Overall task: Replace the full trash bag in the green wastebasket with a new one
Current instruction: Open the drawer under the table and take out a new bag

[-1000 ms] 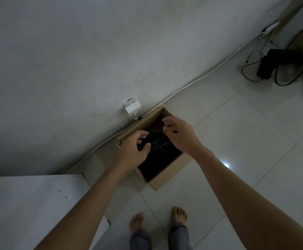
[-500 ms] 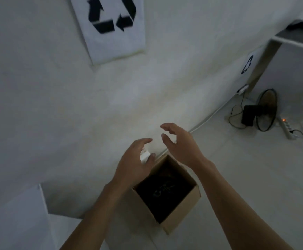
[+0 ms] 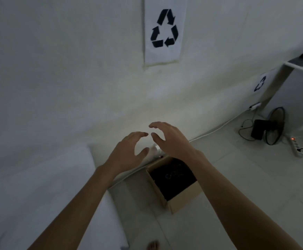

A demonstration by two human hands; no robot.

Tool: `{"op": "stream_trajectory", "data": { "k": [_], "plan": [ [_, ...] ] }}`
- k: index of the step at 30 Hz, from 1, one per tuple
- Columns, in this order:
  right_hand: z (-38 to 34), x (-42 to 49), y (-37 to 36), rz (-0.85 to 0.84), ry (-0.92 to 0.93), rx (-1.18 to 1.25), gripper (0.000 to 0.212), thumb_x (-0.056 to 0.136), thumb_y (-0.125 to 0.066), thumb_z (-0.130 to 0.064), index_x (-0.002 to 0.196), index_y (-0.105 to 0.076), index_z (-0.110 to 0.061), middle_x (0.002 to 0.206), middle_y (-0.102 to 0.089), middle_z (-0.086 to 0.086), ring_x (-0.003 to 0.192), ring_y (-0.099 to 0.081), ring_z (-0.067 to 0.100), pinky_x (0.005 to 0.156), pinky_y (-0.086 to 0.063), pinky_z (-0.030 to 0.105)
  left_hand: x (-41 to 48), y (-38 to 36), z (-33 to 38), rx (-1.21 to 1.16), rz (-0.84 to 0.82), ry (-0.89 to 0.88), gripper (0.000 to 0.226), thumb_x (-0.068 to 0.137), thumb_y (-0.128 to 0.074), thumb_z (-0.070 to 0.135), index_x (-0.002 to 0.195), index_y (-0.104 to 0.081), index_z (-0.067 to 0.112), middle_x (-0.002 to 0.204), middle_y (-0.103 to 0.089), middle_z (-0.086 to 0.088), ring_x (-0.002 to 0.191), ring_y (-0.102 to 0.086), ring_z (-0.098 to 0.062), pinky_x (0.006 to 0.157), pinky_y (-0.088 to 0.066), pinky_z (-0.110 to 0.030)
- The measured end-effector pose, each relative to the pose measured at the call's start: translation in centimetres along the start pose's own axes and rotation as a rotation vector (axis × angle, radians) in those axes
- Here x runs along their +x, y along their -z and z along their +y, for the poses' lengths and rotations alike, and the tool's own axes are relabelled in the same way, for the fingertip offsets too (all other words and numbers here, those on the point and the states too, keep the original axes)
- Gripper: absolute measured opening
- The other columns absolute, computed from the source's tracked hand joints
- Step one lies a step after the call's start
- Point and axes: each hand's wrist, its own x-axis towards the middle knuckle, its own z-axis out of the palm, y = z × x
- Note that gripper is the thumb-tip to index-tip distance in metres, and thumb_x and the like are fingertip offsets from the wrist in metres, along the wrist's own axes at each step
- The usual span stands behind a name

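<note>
Both hands hover empty with fingers curled and spread, the left hand (image 3: 127,156) and right hand (image 3: 172,141) close together, fingertips nearly meeting. Below them a cardboard box (image 3: 174,186) sits on the floor against the wall, holding something dark. A recycling sign (image 3: 162,29) hangs above. No green wastebasket shows here

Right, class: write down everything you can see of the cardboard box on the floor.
The cardboard box is brown, plain and roughly square, open at the top. It sits on the pale tiled floor, close against the white wall, turned corner-on to the viewer. Something dark, too dim to identify, fills it. Both hands hover above its far edge without touching it.
</note>
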Motion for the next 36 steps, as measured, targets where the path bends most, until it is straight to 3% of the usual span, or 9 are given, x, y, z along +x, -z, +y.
{"op": "stream_trajectory", "data": {
  "k": [3,7,10,14,20,27,31,33,36],
  "plan": [
    [-2.5,-3.6,-3.0,-0.128,0.035,-0.025,0.035,0.103,-0.050,-0.031,0.137,-0.054,-0.025,0.140,-0.059,-0.006,0.124,-0.057,0.016,0.104,-0.046,0.044,-6.6,-0.1,-2.0,0.013,-0.052,0.089,0.052,0.096,-0.062,0.039,0.144,-0.047,0.028,0.150,-0.048,0.008,0.135,-0.046,-0.012,0.111,-0.035,-0.025],
    [-5.6,-8.9,-7.2,-0.289,0.101,-0.088,0.035,0.103,-0.049,-0.029,0.138,-0.052,-0.025,0.143,-0.056,-0.003,0.125,-0.056,0.020,0.106,-0.043,0.045,-15.7,-0.6,-3.8,0.014,-0.115,0.223,0.052,0.096,-0.063,0.037,0.145,-0.047,0.027,0.151,-0.046,0.007,0.136,-0.046,-0.015,0.113,-0.037,-0.032],
    [-7.8,-12.5,-11.1,-0.442,0.127,-0.145,0.037,0.101,-0.049,-0.026,0.138,-0.051,-0.025,0.142,-0.056,0.002,0.123,-0.057,0.024,0.104,-0.044,0.048,-22.4,-1.2,-5.6,0.020,-0.164,0.305,0.051,0.098,-0.060,0.036,0.146,-0.046,0.025,0.150,-0.046,0.007,0.137,-0.045,-0.014,0.110,-0.035,-0.028],
    [-10.1,-16.6,-16.2,-0.645,0.199,-0.238,0.040,0.101,-0.045,-0.032,0.141,-0.048,-0.025,0.144,-0.055,0.000,0.128,-0.054,0.024,0.103,-0.044,0.043,-30.1,-2.2,-8.2,0.030,-0.241,0.417,0.049,0.101,-0.055,0.038,0.147,-0.045,0.025,0.153,-0.043,0.007,0.140,-0.042,-0.014,0.111,-0.031,-0.026],
    [-12.6,-20.4,-21.8,-0.739,0.199,-0.200,0.035,0.104,-0.046,-0.035,0.137,-0.052,-0.024,0.136,-0.059,0.002,0.109,-0.061,0.022,0.092,-0.044,0.035,-37.8,-3.1,-12.2,0.046,-0.318,0.542,0.049,0.102,-0.052,0.040,0.147,-0.042,0.025,0.155,-0.042,0.004,0.140,-0.041,-0.016,0.116,-0.033,-0.035],
    [-15.0,-24.3,-28.3,-0.823,0.071,-0.222,0.037,0.105,-0.044,-0.033,0.139,-0.050,-0.022,0.142,-0.055,0.004,0.128,-0.053,0.026,0.106,-0.038,0.044,-43.8,-3.8,-17.8,0.087,-0.511,0.595,0.055,0.100,-0.052,0.043,0.151,-0.037,0.025,0.157,-0.037,-0.003,0.138,-0.041,-0.025,0.112,-0.036,-0.044],
    [-15.7,-27.3,-32.1,-0.820,-0.072,-0.240,0.044,0.105,-0.043,-0.031,0.148,-0.042,-0.023,0.155,-0.042,0.002,0.138,-0.045,0.025,0.112,-0.031,0.044,-47.0,-4.0,-21.2,0.244,-0.650,0.556,0.067,0.101,-0.050,0.041,0.159,-0.020,0.025,0.167,-0.012,-0.006,0.151,-0.017,-0.031,0.118,-0.026,-0.051],
    [-16.0,-29.1,-34.3,-0.843,-0.120,-0.254,0.052,0.105,-0.043,-0.031,0.155,-0.031,-0.023,0.163,-0.026,0.002,0.146,-0.035,0.025,0.115,-0.027,0.048,-48.5,-3.9,-23.0,0.314,-0.716,0.543,0.072,0.102,-0.048,0.041,0.161,-0.007,0.030,0.169,0.006,-0.004,0.154,0.002,-0.033,0.121,-0.016,-0.054],
    [-16.7,-31.5,-37.3,-0.804,-0.227,-0.244,0.061,0.104,-0.045,-0.035,0.159,-0.020,-0.026,0.169,-0.003,0.000,0.152,-0.020,0.025,0.116,-0.024,0.052,-50.2,-4.2,-25.1,0.329,-0.736,0.531,0.078,0.101,-0.052,0.034,0.160,-0.001,0.037,0.167,0.018,0.003,0.153,0.012,-0.036,0.121,-0.010,-0.062]
  ]
}}
